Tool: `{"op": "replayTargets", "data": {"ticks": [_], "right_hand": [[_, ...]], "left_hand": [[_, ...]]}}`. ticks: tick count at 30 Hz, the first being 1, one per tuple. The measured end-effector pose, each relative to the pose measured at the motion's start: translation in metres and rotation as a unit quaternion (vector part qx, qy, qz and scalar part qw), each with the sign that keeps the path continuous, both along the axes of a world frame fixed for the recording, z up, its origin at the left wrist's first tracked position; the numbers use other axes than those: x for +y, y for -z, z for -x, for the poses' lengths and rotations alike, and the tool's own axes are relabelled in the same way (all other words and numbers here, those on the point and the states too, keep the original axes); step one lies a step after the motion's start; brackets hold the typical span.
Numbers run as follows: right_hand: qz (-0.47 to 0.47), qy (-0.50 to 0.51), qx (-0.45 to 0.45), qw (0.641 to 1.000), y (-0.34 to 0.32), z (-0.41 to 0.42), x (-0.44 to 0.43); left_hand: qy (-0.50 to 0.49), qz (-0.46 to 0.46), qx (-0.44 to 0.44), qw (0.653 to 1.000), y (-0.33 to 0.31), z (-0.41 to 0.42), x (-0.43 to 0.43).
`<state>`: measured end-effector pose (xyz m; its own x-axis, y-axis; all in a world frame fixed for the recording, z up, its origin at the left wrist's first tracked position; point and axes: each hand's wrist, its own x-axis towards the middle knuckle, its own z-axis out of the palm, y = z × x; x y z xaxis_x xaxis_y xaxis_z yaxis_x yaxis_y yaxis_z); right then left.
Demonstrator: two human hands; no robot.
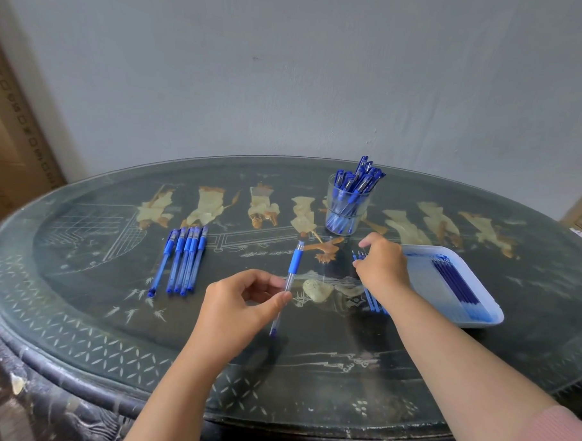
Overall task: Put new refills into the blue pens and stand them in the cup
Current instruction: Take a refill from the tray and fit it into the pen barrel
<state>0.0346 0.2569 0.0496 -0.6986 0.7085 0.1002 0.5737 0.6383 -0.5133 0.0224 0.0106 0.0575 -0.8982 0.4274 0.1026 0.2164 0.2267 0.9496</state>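
Left hand (243,298) grip: thumb and fingertips pinched on the clear barrel of one blue pen (294,263), just below its blue rubber sleeve. The pen is uncapped, tilted and held over the desk (309,371) mid-frame, low end toward the camera. Can't tell if a refill is inside. Right hand (382,269) grip: fingers curled down onto a small bunch of loose refills (372,302) lying on the desk just left of the tray (478,323), right of centre. Can't tell if they've closed on one or are only touching. The white tray holds another row of blue tray refills (456,287). Which lot is new and which spent isn't readable from here. Progress, my read: the clear cup (363,210), upper centre-right, is already packed with capped cup pens (361,180) standing up, so most of the batch looks done. Left to do: the pen in hand (mid-swap, I'd guess) plus five capped pens (186,259) lying side by side at centre-left, well apart from the cup, apparently untouched. So roughly six to go, each needing a refill in, closing up, then standing in the cup.
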Motion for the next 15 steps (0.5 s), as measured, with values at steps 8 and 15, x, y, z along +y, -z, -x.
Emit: {"op": "replayTargets", "data": {"ticks": [8,15], "right_hand": [[-0.006,0.008,-0.012,1.000,0.0030,0.0006,-0.0002],[-0.008,0.005,-0.009,1.000,0.0043,-0.0014,0.0015]], "left_hand": [[0.000,0.003,0.004,1.000,0.0001,0.0005,-0.0007],[0.000,-0.001,0.005,1.000,0.0005,0.0008,-0.0005]]}}
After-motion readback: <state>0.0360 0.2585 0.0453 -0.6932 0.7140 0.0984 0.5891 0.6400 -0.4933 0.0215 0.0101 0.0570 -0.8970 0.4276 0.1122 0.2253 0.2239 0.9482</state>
